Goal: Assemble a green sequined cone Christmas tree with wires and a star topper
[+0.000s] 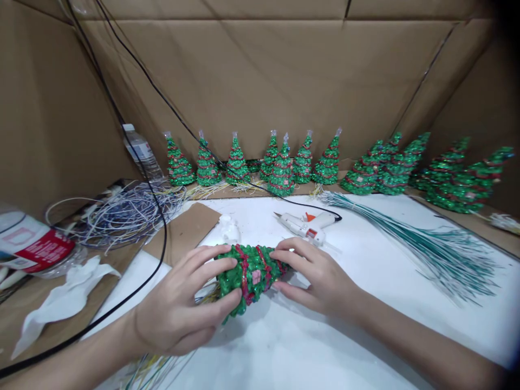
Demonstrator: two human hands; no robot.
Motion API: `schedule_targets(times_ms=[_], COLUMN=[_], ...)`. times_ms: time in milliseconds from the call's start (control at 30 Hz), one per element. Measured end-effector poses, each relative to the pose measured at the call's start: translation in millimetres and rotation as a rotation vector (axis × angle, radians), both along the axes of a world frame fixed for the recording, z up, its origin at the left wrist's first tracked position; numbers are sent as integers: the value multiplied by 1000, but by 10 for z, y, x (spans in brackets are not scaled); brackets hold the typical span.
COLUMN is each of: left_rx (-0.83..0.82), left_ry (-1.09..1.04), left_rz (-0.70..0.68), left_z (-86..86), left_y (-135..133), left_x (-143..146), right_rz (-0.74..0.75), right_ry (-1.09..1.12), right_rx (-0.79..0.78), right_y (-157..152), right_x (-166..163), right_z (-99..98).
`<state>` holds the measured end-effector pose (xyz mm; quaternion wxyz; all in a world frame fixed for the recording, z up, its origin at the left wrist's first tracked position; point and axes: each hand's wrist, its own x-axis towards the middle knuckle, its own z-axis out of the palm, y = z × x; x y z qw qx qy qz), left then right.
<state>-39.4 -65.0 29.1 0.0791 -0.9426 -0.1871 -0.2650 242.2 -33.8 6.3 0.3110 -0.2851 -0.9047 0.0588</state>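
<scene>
From where I stand, the person has a small green tree point(255, 273) lying on its side between both hands, low over the white tabletop point(317, 352), right in front of them. The left hand point(184, 303) grasps the wide base, its fingers spread over the top edge and the thumb pressed along the near side. The right hand point(319, 279) has the narrow end, fingers above and thumb below, though the very tip is hidden from me and I can't tell how firmly those fingers pinch. Red garland winds round the tree, and a little pink square sits on the side facing up.

Just beyond the hands lies a glue gun point(306, 225), white with an orange trigger, beside a small white object point(229, 228) I can't make out. Over to the right fans a bundle of green and white wires point(422, 244); a loose tangle of wire point(122, 214) sits on the left, near an upright clear bottle point(142, 154) and a tipped, red-labelled bottle point(38, 244). More decorated trees point(281, 173) stand along the back, before the cardboard wall point(264, 81).
</scene>
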Motion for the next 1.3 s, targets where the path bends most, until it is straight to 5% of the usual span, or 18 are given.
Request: schedule_targets(times_ms=[1300], left_rx=[15], left_ry=[-41], left_rz=[13], left_z=[-74], left_y=[-28], left_x=[-16], right_rz=[-5], right_ry=[18], right_rx=[0], right_y=[-5], right_x=[4], right_z=[-1])
